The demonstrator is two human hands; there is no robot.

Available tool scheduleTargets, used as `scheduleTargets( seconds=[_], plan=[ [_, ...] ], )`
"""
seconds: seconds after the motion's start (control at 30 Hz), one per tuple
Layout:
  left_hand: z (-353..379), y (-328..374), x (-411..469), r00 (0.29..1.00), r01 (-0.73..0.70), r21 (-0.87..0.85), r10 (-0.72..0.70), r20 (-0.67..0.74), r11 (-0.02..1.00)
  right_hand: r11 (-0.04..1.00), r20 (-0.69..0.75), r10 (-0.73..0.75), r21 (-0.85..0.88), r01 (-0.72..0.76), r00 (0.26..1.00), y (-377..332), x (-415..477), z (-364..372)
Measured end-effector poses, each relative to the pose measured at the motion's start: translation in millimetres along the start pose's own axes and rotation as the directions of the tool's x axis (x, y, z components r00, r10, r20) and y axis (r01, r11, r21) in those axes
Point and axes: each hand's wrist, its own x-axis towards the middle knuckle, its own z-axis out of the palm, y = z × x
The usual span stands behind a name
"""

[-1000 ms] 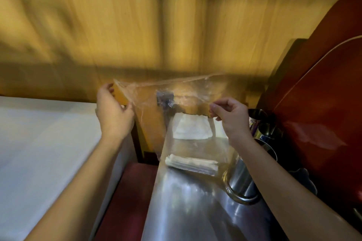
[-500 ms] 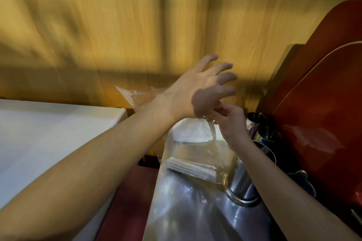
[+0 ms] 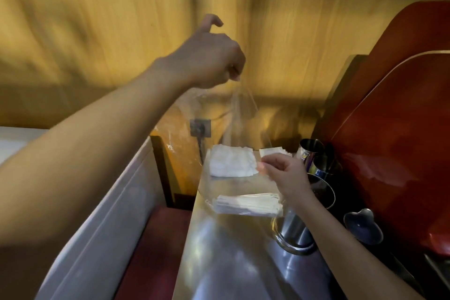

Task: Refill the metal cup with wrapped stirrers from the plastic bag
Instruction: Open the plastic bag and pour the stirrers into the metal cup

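A clear plastic bag (image 3: 239,114) hangs above the steel counter (image 3: 231,258). A bundle of white wrapped stirrers (image 3: 248,204) lies across its bottom. My left hand (image 3: 209,58) is raised in front of the wooden wall and pinches the bag's top. My right hand (image 3: 283,174) is lower and pinches the bag's right side, just above the bundle. The large metal cup (image 3: 295,229), which has a handle, stands on the counter to the right, partly hidden behind my right wrist. I cannot see into it.
A folded white cloth (image 3: 231,163) lies at the back of the counter, with some paper wrappers (image 3: 270,151) beside it. Two smaller metal cups (image 3: 316,156) stand against a red machine (image 3: 401,141) on the right. A white surface (image 3: 102,214) borders the left.
My left hand left the bag's left corner, crossed to the right, took the top and lifted it. My right hand dropped lower along the bag's side.
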Motion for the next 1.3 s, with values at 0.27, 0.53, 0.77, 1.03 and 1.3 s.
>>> scheduleTargets(
  seconds=[0.27, 0.53, 0.77, 1.03, 1.3],
  plan=[
    [9.7, -17.1, -17.5, 0.992, 0.125, 0.115, -0.125, -0.009, 0.986, 0.997, -0.104, 0.070, 0.027, -0.068, 0.992, 19.5, -11.2, -11.8],
    [66.7, 62.7, -31.2, 0.934, -0.179, 0.002, 0.170, 0.313, 0.984, 1.000, -0.061, 0.028, -0.002, -0.028, 0.998, 17.4, -8.3, -9.9],
    [84.4, 59.3, -31.8, 0.918, -0.107, -0.036, 0.112, 0.381, 0.994, 0.999, -0.081, 0.008, -0.035, -0.011, 0.997, 23.3, -16.4, -25.5],
    [80.5, 45.9, -31.6, 0.945, -0.022, -0.168, 0.075, 0.319, 0.986, 0.999, -0.111, 0.043, 0.013, -0.042, 0.993, 29.4, -23.8, -34.6],
    [79.7, 26.5, -39.5, 0.964, 0.090, -0.260, -0.019, 0.264, 0.961, 0.999, -0.225, 0.033, -0.006, -0.035, 0.974, 30.9, -18.9, -40.4]
  ],
)
